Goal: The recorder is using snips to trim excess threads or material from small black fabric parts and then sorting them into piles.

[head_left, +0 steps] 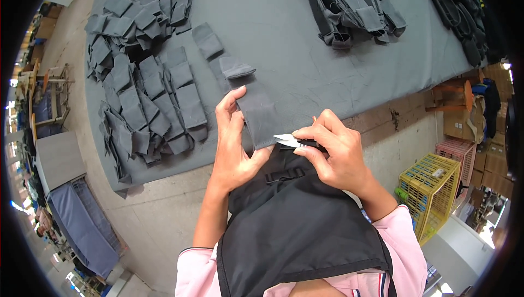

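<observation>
A long strip of dark grey sewn fabric (257, 110) runs from the table toward me, with folded flaps along its far part. My left hand (236, 144) grips its near end by the left edge, thumb below and fingers bent along the side. My right hand (335, 147) holds small thread snips (288, 141) with silver blades and a black grip. The blades are parted, with their tips at the strip's lower right corner. Whether a thread lies between them is too small to tell.
Piles of similar grey fabric strips (144, 87) cover the table's left side, and another bundle (355, 5) lies at the far right. Black padded pieces (458, 18) sit by the right edge. A yellow plastic crate (430, 190) stands on the floor at right.
</observation>
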{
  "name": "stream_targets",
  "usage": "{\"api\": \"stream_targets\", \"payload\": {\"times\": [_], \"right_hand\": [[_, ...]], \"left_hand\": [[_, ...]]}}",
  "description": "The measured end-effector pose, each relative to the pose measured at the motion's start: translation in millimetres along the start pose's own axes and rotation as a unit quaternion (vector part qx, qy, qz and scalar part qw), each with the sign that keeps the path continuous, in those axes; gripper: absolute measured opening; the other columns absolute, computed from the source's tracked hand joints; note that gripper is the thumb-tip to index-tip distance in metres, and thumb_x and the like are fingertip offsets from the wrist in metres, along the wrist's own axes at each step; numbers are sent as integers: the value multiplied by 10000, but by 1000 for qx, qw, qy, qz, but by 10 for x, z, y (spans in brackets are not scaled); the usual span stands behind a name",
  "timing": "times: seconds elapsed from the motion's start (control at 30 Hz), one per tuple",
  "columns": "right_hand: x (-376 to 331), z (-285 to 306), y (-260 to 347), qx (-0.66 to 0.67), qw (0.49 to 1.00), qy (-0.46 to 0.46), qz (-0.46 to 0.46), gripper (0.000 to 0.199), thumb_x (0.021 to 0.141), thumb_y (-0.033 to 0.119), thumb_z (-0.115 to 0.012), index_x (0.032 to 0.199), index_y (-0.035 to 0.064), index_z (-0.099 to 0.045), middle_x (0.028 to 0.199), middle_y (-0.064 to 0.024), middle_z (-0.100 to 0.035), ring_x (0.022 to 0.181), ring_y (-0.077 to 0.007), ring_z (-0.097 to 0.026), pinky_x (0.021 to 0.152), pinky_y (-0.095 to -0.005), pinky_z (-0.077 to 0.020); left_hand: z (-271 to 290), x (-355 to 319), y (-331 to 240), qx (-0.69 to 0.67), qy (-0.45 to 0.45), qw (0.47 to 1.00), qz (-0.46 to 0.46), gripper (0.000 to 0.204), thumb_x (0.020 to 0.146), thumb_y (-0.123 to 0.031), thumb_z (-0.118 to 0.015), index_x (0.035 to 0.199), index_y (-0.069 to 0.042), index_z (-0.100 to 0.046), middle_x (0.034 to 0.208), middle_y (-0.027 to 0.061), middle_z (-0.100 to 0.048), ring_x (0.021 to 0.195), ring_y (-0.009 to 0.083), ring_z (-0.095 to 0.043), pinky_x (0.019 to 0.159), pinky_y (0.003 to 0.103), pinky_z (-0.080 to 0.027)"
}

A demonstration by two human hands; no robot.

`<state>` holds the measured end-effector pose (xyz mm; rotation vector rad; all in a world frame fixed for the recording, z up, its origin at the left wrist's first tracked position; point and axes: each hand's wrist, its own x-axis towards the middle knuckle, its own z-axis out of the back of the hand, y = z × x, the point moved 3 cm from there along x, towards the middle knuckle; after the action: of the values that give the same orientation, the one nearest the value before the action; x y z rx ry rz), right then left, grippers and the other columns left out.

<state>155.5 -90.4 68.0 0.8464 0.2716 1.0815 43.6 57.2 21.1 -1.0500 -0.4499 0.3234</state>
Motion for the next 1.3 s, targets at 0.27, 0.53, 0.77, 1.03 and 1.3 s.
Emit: {"api": "stream_targets", "payload": {"times": [0.27, 0.53, 0.77, 1.03, 1.3], "right_hand": [[2, -8, -5, -48, 995, -21, 80, 190, 685, 90, -720, 839, 56, -616, 738, -42, -490, 545, -189, -534, 480, -299, -410], [91, -65, 21, 69, 998, 7, 6, 200, 685, 81, -721, 858, 70, -621, 754, -51, -504, 549, -197, -535, 495, -311, -419], [155, -120, 25, 50, 996, 35, 65, 197, 685, 91, -723, 850, 72, -617, 747, -49, -494, 562, -202, -545, 497, -323, -420], [110, -47, 28, 128, 992, -24, -3, 240, 659, 11, -715, 882, 54, -638, 742, -49, -485, 561, -172, -514, 502, -295, -409], [220, -253, -146, 201, 980, 14, 4, 124, 708, -29, -668, 813, -3, -609, 733, -35, -443, 599, -119, -444, 527, -253, -366]], "left_hand": [[-37, -44, 59, -80, 3, 996, 40, 451, 608, -90, -649, 1008, 58, -503, 1334, 201, -301, 1257, 353, -317, 1045, 448, -282], [-20, 22, -31, -50, 30, 998, 8, 405, 608, -73, -642, 955, 69, -487, 1332, 192, -308, 1238, 350, -330, 1027, 447, -293], [-23, -15, 0, -54, 26, 998, 20, 370, 594, -64, -630, 884, 68, -442, 1333, 209, -319, 1239, 358, -335, 1028, 452, -297], [15, 5, 16, -48, 31, 998, 29, 382, 619, -117, -708, 869, 61, -480, 1321, 194, -361, 1223, 340, -381, 984, 428, -355], [-32, -127, 159, -129, -32, 987, 84, 445, 653, -296, -817, 803, 7, -527, 1129, 120, -604, 958, 239, -608, 840, 343, -467]]}}
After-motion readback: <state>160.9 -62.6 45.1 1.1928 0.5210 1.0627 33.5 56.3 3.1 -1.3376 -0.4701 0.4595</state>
